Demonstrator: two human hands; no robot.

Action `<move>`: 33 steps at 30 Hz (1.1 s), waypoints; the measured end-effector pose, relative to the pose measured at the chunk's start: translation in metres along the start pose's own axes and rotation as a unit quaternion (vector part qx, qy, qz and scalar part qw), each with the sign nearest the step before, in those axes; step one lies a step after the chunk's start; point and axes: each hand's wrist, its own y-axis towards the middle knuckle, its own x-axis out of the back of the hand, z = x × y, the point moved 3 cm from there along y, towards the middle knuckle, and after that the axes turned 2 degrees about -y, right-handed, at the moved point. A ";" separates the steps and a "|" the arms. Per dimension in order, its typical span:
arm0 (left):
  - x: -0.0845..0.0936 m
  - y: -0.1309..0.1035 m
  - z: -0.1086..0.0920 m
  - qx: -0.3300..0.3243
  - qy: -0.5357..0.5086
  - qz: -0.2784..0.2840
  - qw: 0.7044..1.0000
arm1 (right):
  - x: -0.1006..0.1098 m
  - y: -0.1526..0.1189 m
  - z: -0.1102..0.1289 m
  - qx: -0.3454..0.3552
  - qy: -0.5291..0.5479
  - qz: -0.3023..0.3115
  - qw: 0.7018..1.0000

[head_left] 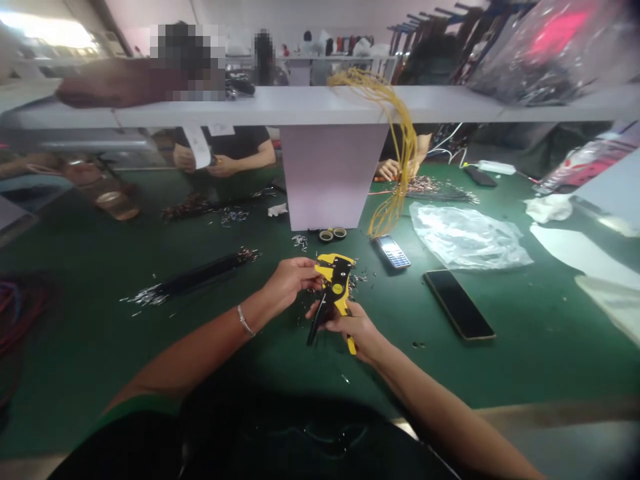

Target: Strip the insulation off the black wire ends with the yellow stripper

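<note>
My right hand (364,331) is wrapped round the handles of a yellow and black wire stripper (341,272), its head pointing away from me. At the left side of the tool's jaws, my left hand (289,285) has its fingers pinched together. What the left fingers hold, if anything, is too small to make out. Scattered scraps, some dark and some shiny, lie on the green table (280,373) beneath and beside the tool. To the left of my left hand lies a bundle of black wires (200,275) with bright ends.
A keypad phone (393,251), a dark smartphone (459,305) and a clear plastic bag (465,237) lie to the right. Yellow wires (407,143) hang from the white shelf (250,107). Two tape rolls (333,235) sit by its support. Co-workers' hands (223,165) show across the table.
</note>
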 end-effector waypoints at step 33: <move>-0.035 -0.072 0.034 -0.068 0.034 0.147 0.986 | -0.013 -0.012 0.008 0.333 -0.476 -0.194 0.791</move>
